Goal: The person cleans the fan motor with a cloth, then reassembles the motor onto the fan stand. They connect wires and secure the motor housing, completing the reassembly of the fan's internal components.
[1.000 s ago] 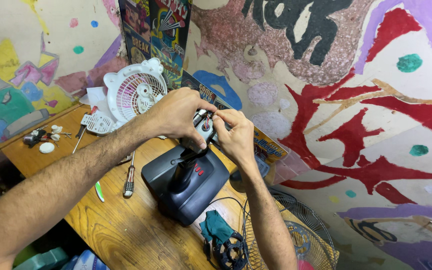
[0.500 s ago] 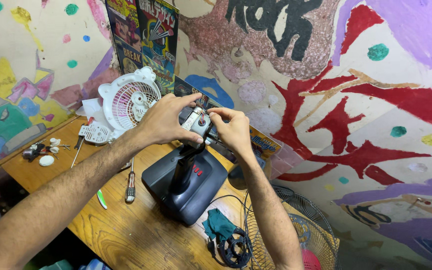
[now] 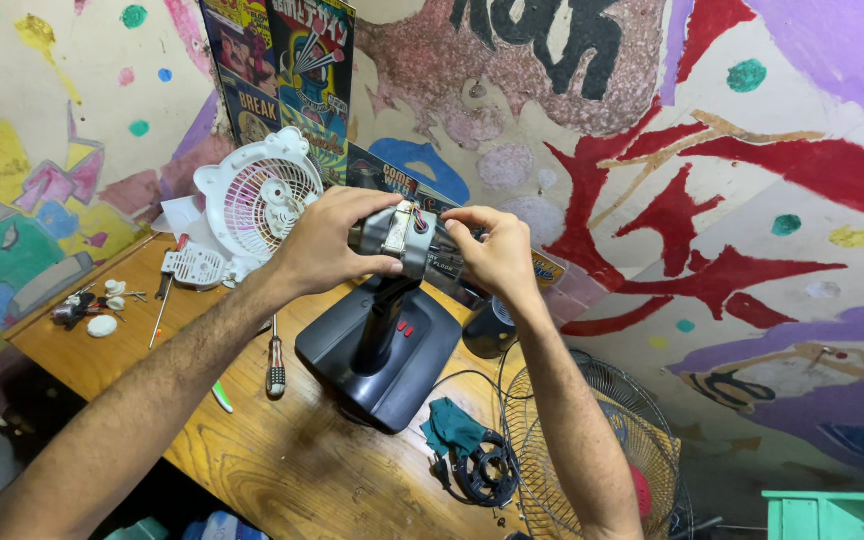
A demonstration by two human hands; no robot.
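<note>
1. Fingers of the left hand (image 3: 327,240) wrap around the grey fan motor (image 3: 402,240), thumb underneath, holding it firmly.
2. Fingertips of the right hand (image 3: 492,255) pinch narrowly at the motor's far end, touching its casing.
3. That motor sits atop the black neck of a dark fan base (image 3: 382,350), which stands on the wooden workbench (image 3: 292,470).
4. Behind the left hand leans a white fan grille housing (image 3: 257,200) against the painted wall.
5. Just beside the base lies a screwdriver (image 3: 275,365).
6. Near the bench's right end rests a wire fan guard (image 3: 592,450), with a teal cloth (image 3: 452,425) beside a black ring part.
</note>
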